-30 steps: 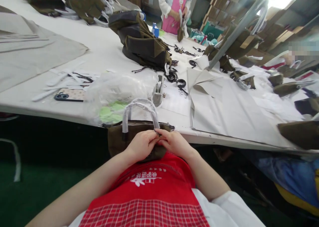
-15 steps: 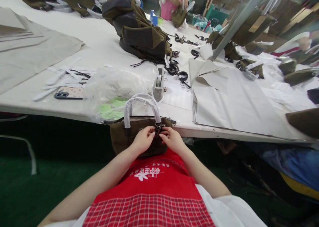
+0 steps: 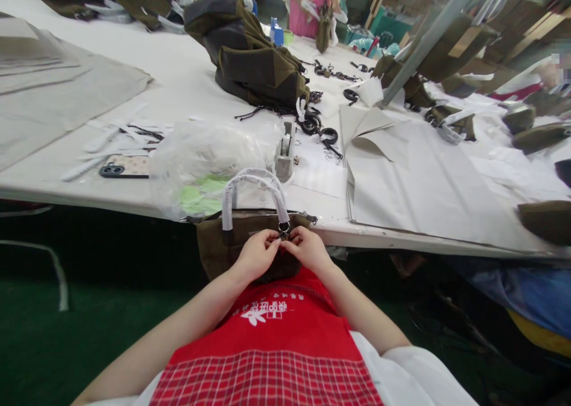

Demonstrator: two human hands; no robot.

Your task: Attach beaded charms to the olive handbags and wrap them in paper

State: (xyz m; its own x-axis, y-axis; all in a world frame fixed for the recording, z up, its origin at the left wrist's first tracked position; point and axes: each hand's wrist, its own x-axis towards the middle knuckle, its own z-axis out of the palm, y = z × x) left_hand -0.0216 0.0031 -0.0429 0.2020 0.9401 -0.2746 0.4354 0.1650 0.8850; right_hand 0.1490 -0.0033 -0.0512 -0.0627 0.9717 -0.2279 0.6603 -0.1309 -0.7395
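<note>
An olive-brown handbag leans against the table's front edge, its zipped top level with the tabletop. Its arched handle is wrapped in white film. At the metal ring by the handle's right foot, my left hand and my right hand meet with fingertips pinched. Between them is a small dark piece, perhaps a strap or charm, mostly covered by the fingers. The bag's front below is partly hidden by my hands.
On the white table lie a phone, clear plastic bags, a grey tape dispenser, black straps and rings, stacked paper sheets and a large olive bag. A metal pole rises at right. A co-worker in a pink apron handles a bag.
My fingertips have come closer together at the dark piece below the ring. The handbag has hardly moved. Across the table, the co-worker has turned the bag they hold.
</note>
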